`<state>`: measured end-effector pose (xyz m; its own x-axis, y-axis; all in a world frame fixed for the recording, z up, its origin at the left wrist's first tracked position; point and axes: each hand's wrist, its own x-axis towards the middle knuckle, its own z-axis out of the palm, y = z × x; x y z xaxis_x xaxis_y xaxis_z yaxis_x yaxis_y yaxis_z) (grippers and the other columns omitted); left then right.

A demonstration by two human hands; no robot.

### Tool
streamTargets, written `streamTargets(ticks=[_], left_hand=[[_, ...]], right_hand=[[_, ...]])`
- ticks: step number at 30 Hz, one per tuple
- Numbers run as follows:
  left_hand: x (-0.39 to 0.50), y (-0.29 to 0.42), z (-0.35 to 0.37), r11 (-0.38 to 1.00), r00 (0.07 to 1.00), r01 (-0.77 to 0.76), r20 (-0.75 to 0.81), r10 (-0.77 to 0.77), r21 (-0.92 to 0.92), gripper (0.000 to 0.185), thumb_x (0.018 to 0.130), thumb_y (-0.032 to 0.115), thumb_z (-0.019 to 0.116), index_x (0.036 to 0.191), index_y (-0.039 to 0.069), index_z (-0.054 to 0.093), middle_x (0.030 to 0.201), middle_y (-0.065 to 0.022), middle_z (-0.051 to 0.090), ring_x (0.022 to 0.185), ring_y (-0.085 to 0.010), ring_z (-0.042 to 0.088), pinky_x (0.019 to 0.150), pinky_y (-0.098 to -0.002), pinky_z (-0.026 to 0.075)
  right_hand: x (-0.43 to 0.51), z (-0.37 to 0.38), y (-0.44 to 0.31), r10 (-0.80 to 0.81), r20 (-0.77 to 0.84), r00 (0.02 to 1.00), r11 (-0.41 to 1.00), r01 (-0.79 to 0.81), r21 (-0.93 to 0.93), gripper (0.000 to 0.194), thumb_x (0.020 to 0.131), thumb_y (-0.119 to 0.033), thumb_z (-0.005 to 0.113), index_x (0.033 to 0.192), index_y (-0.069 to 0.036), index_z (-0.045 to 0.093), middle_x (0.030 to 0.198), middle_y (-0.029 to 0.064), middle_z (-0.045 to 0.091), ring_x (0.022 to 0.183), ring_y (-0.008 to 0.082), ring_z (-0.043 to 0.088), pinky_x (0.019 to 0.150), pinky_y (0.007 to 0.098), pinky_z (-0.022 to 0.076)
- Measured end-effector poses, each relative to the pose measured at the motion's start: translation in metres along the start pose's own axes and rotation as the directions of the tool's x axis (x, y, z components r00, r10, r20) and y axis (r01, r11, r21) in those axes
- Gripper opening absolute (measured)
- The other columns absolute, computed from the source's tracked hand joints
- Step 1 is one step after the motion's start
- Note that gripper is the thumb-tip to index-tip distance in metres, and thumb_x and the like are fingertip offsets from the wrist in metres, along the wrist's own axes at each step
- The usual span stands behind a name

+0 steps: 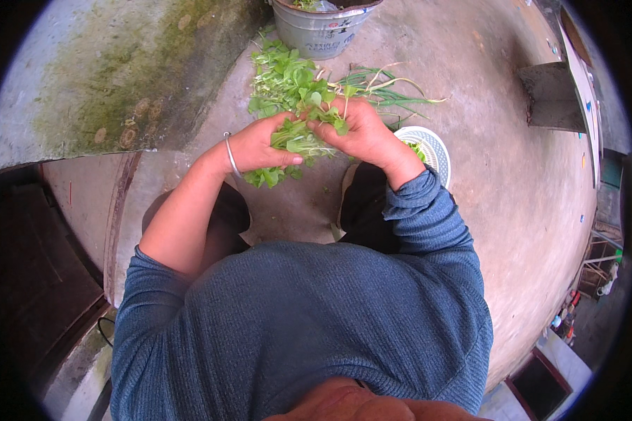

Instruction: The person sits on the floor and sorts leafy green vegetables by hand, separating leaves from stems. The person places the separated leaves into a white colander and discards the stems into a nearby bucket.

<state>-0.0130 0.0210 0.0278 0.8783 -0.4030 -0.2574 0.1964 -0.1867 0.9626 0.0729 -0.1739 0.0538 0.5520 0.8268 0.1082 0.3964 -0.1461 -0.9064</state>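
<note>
My left hand (260, 147), with a silver bangle at the wrist, is closed around a bunch of leafy green seedlings (300, 141). Close beside it, my right hand (355, 129) pinches a few leafy sprigs (324, 111) between thumb and fingers; some of its fingertips are hidden by leaves. Beyond both hands a heap of leafy greens (279, 73) lies on the concrete floor. Long green onions (395, 92) are spread to the right of that heap. A white and grey plastic basket (438, 152) holding some green leaves stands by my right forearm, which partly covers it.
A grey metal bucket (321, 34) bearing writing stands behind the heap, with greens and clear plastic inside. At the left rises a mossy concrete slab (137, 79). A concrete block (553, 97) is at the far right. My knees are on either side below the hands.
</note>
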Motion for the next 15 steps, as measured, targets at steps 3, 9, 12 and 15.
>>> streamTargets(ticks=[3,9,12,15], left_hand=[[0.0002,-0.0002,0.0002,0.998,0.998,0.057,0.023,-0.056,-0.029,0.055,0.072,0.015,0.071,0.116,-0.001,0.043,0.097,-0.0061,0.056,0.088,-0.0118,0.052,0.077,-0.0270,0.045],[0.0015,0.0002,0.0023,0.998,0.999,0.021,0.038,-0.019,-0.056,0.057,0.072,0.014,0.071,0.119,-0.001,0.042,0.099,-0.0060,0.056,0.089,-0.0120,0.052,0.078,-0.0278,0.045],[0.0011,0.0025,0.0027,0.997,0.996,0.049,0.079,-0.044,-0.058,0.056,0.073,0.013,0.070,0.119,-0.001,0.042,0.098,-0.0058,0.056,0.089,-0.0123,0.053,0.078,-0.0281,0.045],[0.0000,0.0041,0.0033,0.998,0.994,0.054,0.095,-0.050,-0.042,0.054,0.074,0.012,0.068,0.119,-0.001,0.041,0.095,-0.0052,0.057,0.085,-0.0119,0.054,0.075,-0.0277,0.046]], right_hand=[[-0.0004,-0.0009,0.0039,-0.011,0.034,0.999,0.993,0.015,-0.120,0.017,0.079,-0.009,0.060,0.095,-0.003,0.060,0.081,0.0092,0.062,0.072,0.0154,0.058,0.066,0.0283,0.0461],[-0.0012,0.0007,0.0051,0.034,0.069,0.997,0.999,-0.032,-0.030,0.016,0.078,-0.008,0.059,0.093,-0.002,0.060,0.079,0.0088,0.062,0.071,0.0152,0.057,0.066,0.0286,0.0459],[-0.0008,0.0017,0.0042,0.039,0.076,0.996,0.999,-0.037,-0.030,0.015,0.078,-0.007,0.059,0.092,-0.002,0.059,0.078,0.0082,0.061,0.070,0.0141,0.056,0.065,0.0282,0.0456],[-0.0005,0.0018,0.0041,0.057,0.100,0.993,0.998,-0.057,-0.008,0.015,0.077,-0.006,0.058,0.091,-0.001,0.059,0.077,0.0081,0.061,0.070,0.0132,0.055,0.064,0.0279,0.0453]])
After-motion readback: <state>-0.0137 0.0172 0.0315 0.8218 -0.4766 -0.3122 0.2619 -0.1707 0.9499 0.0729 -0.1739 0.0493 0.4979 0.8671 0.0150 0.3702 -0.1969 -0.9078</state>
